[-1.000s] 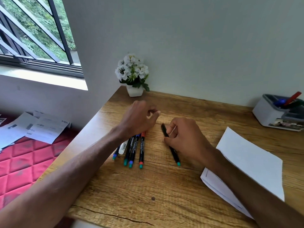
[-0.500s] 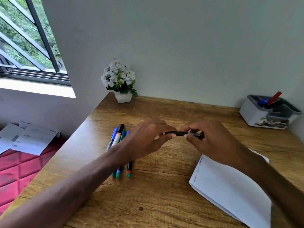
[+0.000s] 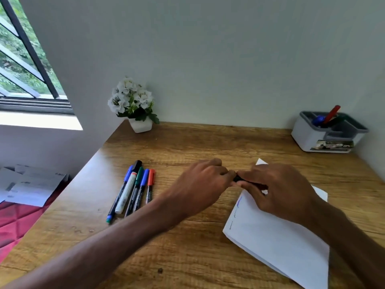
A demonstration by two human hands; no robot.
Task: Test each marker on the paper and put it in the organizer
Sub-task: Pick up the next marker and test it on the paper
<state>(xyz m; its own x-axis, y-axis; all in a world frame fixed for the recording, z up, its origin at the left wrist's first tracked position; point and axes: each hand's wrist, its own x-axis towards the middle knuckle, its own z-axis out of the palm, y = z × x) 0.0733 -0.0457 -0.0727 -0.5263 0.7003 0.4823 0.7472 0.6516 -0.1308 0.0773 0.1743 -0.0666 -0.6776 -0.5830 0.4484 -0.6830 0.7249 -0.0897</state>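
Bench [image 3: 187,147]: wood-grain top, set in a corner of pale walls [image 3: 208,59].
Window [image 3: 20,59]: barred, at left, foliage outside.
Back left corner: white pot of white flowers [image 3: 133,105].
Back right, by the wall: grey-and-white organizer [image 3: 327,132], red and blue items in one compartment.
Left half: five markers [image 3: 135,188] side by side.
Right front: white paper [image 3: 277,243], faint marks along its left edge.
Over the paper's far end: black marker [image 3: 238,179]. The left hand [image 3: 204,184] has its grip pinching one end; the right hand [image 3: 285,188] has its grip curled round the rest.
Left of the bench: red quilted cover [image 3: 16,222] with loose sheets [image 3: 31,186].
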